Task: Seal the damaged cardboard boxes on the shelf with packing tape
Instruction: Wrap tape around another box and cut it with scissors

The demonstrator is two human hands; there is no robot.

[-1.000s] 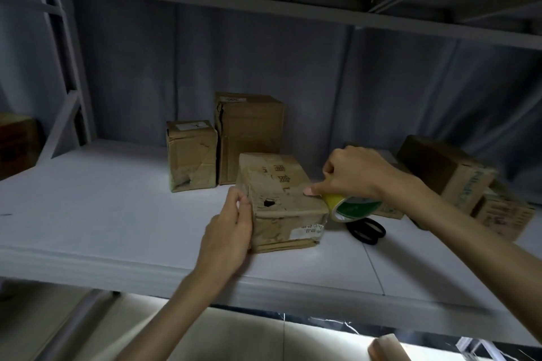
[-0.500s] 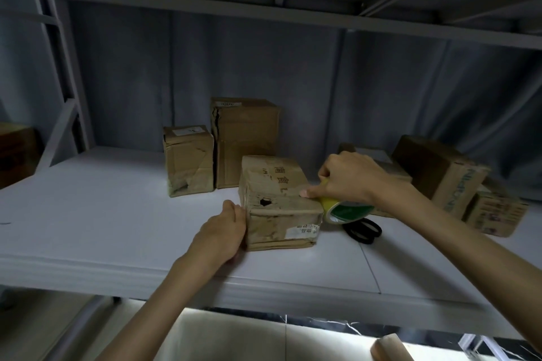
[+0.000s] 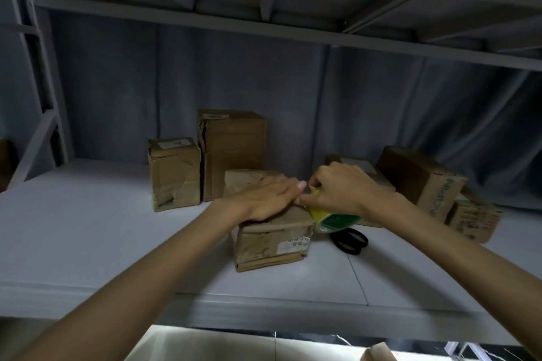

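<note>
At the far left we see the grey upright of the shelving frame (image 3: pixel 44 97) rising from the white shelf (image 3: pixel 88 237). Farther right, toward the back, a small crumpled cardboard box (image 3: pixel 174 173) stands just beside a taller cardboard box (image 3: pixel 234 152) with a split running down its left front edge.

Nearer to us, in the middle of the shelf, lies the worn box (image 3: pixel 272 240) we are working on, with a white label on its near face. Our left hand (image 3: pixel 264 199) lies flat on its top, palm down, fingers stretched out toward the right and gripping nothing. Its fingertips almost meet our right hand (image 3: pixel 337 190), which is curled closed around a roll of packing tape (image 3: pixel 331 218), yellow outside with a green core, held at the box's top right edge. The thumb and forefinger are pinched at the box's edge; we cannot tell whether a strip of tape runs under them.

Just below the roll, a pair of black-handled scissors (image 3: pixel 350 240) lies on the shelf. Behind the right hand sits a low box (image 3: pixel 360 164), mostly hidden. To the right a printed carton (image 3: pixel 422 182) leans tilted, and a smaller printed box (image 3: pixel 472 217) sits near it at the far right.
</note>
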